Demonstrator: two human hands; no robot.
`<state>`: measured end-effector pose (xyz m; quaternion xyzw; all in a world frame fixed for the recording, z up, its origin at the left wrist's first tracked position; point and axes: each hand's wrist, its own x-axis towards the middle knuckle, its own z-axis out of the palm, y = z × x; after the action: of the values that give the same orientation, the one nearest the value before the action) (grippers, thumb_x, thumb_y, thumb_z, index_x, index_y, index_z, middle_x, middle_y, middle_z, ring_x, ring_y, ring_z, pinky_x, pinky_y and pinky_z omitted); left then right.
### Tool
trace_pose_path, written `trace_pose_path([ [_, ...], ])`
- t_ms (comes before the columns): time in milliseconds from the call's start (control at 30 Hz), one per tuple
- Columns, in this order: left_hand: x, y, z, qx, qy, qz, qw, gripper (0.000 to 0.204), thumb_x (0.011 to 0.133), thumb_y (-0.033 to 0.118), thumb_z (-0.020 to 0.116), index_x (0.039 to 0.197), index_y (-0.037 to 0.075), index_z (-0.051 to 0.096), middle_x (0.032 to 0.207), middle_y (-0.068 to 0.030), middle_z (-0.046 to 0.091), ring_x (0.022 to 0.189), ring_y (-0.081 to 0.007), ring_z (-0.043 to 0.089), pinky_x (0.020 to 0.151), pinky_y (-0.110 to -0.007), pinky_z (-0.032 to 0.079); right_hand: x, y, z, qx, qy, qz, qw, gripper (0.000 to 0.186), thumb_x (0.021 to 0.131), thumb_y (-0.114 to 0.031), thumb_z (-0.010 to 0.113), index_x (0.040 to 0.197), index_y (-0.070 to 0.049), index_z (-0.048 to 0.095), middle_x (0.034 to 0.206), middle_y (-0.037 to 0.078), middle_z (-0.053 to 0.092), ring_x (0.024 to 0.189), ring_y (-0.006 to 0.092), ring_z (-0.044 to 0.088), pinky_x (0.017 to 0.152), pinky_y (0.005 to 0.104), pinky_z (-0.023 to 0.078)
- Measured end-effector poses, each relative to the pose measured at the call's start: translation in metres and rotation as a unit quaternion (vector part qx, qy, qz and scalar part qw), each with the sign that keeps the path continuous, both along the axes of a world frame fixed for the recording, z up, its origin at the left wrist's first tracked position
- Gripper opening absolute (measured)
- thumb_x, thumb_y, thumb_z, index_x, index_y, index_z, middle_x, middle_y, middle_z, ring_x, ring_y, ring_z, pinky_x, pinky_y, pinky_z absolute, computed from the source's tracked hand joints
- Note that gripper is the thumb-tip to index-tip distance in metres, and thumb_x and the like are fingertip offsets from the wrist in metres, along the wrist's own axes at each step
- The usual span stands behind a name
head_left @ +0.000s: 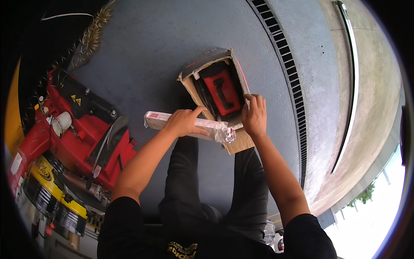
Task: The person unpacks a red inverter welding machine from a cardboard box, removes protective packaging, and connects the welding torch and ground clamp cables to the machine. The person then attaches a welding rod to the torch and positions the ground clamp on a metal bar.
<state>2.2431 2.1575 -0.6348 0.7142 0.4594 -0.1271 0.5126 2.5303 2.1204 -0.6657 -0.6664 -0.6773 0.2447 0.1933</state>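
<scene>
My left hand [184,122] is wrapped round a long narrow box [213,128], white and pink, in crinkled clear plastic. That box lies across the near side of an open cardboard box [243,82]. Inside the cardboard box sits a red and black case [222,88] with a black handle-like bar on its face. At the right edge of the cardboard box, my right hand [255,114] grips the cardboard wall, its thumb partly hidden. A brown flap [239,141] hangs out toward my legs.
To the left stands a red machine [99,138] with a black cylinder and warning labels. Yellow and black containers [49,181] are below it. A coiled hose [92,32] hangs at the upper left. A slotted drain grate [286,60] curves along the grey floor at right.
</scene>
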Motion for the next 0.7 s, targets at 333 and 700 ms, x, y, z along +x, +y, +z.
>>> trace_pose_path([
  [333, -0.063, -0.053, 0.093, -0.049, 0.028, 0.225, 0.973, 0.059, 0.071, 0.052, 0.088, 0.100, 0.004, 0.070, 0.086, -0.0151, 0.072, 0.079, -0.0338, 0.069, 0.073, -0.041, 0.054, -0.067, 0.026, -0.080, -0.493, 0.106, -0.093, 0.859, 0.073, 0.090, -0.043, 0.066, 0.145, -0.001, 0.042, 0.141, 0.032, 0.052, 0.131, 0.0457, 0.053, 0.107, 0.0496, 0.046],
  [700, -0.093, -0.104, 0.121, -0.040, -0.123, 0.456, 0.881, 0.078, 0.098, 0.071, 0.047, 0.115, -0.003, 0.064, 0.100, -0.0063, 0.067, 0.096, -0.0136, 0.057, 0.088, -0.032, 0.046, -0.001, -0.010, 0.005, -0.457, 0.188, -0.085, 0.865, 0.061, 0.093, -0.033, 0.066, 0.143, -0.001, 0.049, 0.108, 0.015, 0.067, 0.087, 0.0230, 0.067, 0.081, 0.0385, 0.055],
])
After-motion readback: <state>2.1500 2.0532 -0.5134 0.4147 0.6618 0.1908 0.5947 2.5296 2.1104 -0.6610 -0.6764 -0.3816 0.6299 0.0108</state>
